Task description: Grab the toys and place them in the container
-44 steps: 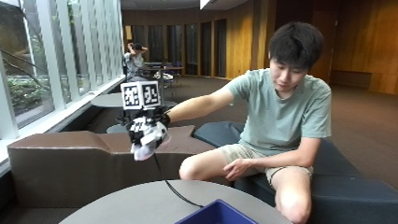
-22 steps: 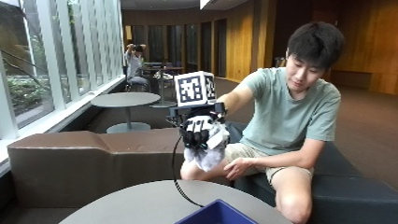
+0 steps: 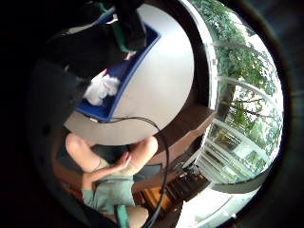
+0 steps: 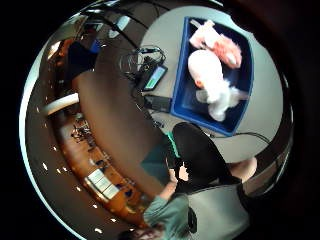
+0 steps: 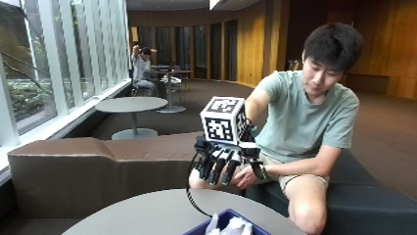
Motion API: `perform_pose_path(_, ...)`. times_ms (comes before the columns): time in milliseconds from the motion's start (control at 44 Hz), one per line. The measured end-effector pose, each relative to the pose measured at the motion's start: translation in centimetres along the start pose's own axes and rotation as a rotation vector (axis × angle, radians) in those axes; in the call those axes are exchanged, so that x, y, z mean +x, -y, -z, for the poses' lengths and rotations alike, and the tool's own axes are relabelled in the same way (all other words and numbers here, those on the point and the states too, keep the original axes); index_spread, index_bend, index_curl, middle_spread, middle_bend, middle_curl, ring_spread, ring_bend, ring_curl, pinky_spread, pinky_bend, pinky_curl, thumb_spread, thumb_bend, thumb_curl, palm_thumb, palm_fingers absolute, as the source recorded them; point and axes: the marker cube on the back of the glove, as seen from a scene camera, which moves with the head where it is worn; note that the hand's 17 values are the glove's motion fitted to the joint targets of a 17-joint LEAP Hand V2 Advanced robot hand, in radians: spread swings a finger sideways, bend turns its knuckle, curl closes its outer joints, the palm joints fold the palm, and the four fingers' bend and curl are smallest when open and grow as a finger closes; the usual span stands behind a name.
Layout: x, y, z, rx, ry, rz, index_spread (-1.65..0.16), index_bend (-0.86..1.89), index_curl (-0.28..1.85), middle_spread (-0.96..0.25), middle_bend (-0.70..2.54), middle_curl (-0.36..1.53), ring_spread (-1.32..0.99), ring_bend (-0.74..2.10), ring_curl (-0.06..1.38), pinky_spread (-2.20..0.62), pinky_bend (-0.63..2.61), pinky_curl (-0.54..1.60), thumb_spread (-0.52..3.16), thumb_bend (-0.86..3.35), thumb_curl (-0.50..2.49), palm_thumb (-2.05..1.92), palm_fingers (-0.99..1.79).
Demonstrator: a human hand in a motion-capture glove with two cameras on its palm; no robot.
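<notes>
A person in a green T-shirt, seated on a dark bench beside a round grey table (image 5: 150, 215), holds the gloved right hand (image 5: 224, 164) in the air above a blue container (image 5: 224, 229) at the table's near edge. The hand's fingers (image 5: 214, 171) hang straight and slightly spread, pointing down toward the container, and grip nothing. A white plush toy (image 5: 229, 226) pokes up from inside the container just below the fingertips, apart from them. Seen from the palm, the white toy (image 4: 212, 82) lies along the middle of the blue container (image 4: 182, 90), with a pink and orange toy (image 4: 220, 44) beside it at one end, the two touching. The other palm view shows a white toy (image 3: 100, 88) in a corner of the container (image 3: 135, 61), partly hidden by the glove. A tablet (image 4: 155, 77) and black cables lie on the table just beside the container. The person's bare left hand (image 5: 244, 177) rests on the knee.
</notes>
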Motion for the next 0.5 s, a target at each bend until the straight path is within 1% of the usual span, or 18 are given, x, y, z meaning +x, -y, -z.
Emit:
perform_pose_path(182, -0.2, -2.7, 2.4, 0.097, 0.057, 0.027, -0.19, 0.11, 0.64, -0.02, 0.30, 0.54, -0.10, 0.60, 0.52, -0.01, 1.06, 0.54, 1.20, -0.04, 0.55, 0.03, -0.23)
perform_pose_path(319, -0.3, -3.4, 3.1, 0.168, 0.130, 0.049, -0.18, 0.11, 0.58, 0.00, 0.23, 0.51, -0.06, 0.51, 0.48, 0.02, 1.01, 0.50, 1.26, -0.02, 0.50, 0.01, -0.19)
perform_pose_path(501, -1.2, -4.8, 2.6, 0.161, 0.165, 0.114, -0.19, 0.12, 0.51, 0.01, 0.19, 0.49, -0.04, 0.44, 0.45, 0.04, 0.91, 0.46, 1.32, -0.01, 0.45, 0.02, -0.14)
